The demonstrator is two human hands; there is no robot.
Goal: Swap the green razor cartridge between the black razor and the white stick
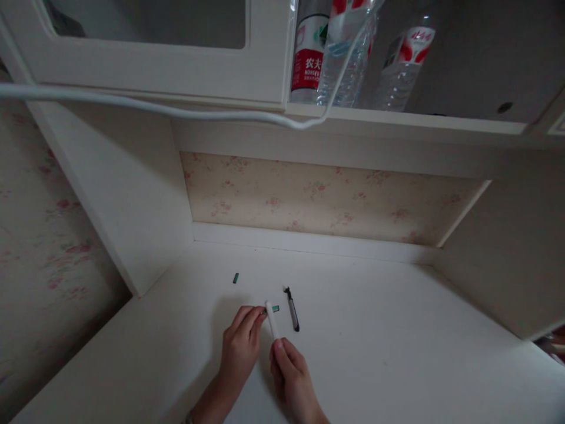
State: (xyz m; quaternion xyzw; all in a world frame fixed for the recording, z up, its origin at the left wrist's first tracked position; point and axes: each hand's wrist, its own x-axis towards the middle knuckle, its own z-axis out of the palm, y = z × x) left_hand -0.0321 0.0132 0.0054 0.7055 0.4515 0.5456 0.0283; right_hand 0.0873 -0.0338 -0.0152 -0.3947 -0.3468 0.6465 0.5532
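Observation:
My right hand (289,371) is closed around the lower part of a slim white handle (272,325), which points up and away from me. Across its rounded top runs a small green-and-dark strip (276,308) that looks like a razor cartridge. The fingertips of my left hand (242,337) pinch the left end of this strip. Whether strip and handle are joined cannot be made out. To the right lies a black-and-grey razor handle (292,311) with a narrow black neck. Farther back on the left is another small green-and-dark cartridge (235,278).
The white desktop (375,330) ends at a low back ledge and side panels. Overhead is a cabinet shelf with several plastic bottles, including one red-labelled bottle (308,68). A white cable (185,112) hangs across the view below the cabinet door.

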